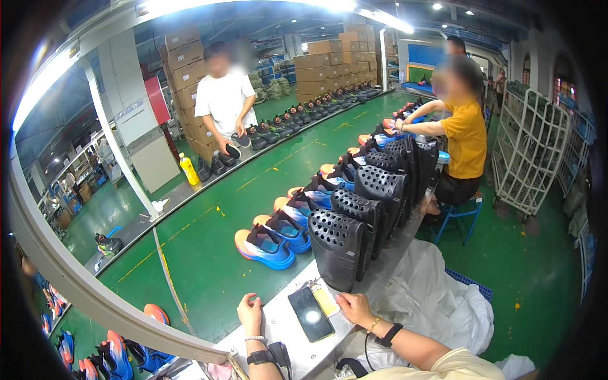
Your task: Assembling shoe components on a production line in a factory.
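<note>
My left hand [250, 310] rests at the left edge of the pale metal worktop [278, 345], its fingers loosely bent and holding nothing. On the same worktop lies a smartphone [311, 315] with a dark screen, between my two hands. My right hand [356, 309] lies to the right of the phone, fingers loosely bent and empty. Its fingertips are near the base of a black plastic piece with round holes [335, 247]. Several such black pieces stand upright in a row going away from me. A yellow card-like item [327, 302] shows partly beside the phone.
Blue and orange sneakers [265, 244] line the green surface left of the black pieces. White cloth [437, 297] bunches at my right. A person in yellow [465, 130] sits farther along, hands at shoes. Across, a person in white [225, 101] handles dark shoes. A white frame post [82, 285] curves at left.
</note>
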Tool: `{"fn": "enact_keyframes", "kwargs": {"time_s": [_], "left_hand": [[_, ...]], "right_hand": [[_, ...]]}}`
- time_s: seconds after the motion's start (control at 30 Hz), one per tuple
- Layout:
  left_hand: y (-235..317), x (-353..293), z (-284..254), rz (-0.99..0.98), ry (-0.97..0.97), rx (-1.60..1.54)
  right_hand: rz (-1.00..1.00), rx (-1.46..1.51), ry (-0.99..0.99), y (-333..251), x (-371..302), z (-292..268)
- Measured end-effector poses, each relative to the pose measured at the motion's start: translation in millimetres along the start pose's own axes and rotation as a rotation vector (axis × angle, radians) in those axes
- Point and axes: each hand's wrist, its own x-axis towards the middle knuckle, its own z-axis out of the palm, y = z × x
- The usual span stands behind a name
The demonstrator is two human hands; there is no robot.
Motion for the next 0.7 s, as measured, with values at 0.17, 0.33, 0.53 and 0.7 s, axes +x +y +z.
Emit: {"fn": "enact_keyframes", "kwargs": {"time_s": [0.17,0.33,0.53,0.7], "left_hand": [[-1.1,-0.7,-0.7,-0.004,0.002,0.009],[-3.6,0.2,-0.2,-0.008,0.005,0.046],[5.7,-4.0,-2.8,-0.004,0.003,0.061],[9.1,-5.0,-3.8,-0.009,0.003,0.082]], "right_hand": [[-0.011,0.003,0.008,-1.1,0.4,1.4],[-0.026,-0.011,0.000,3.3,-0.4,2.8],[-0.035,-0.007,0.015,0.4,0.0,2.0],[-0.037,-0.013,0.014,2.3,-0.5,3.3]]}}
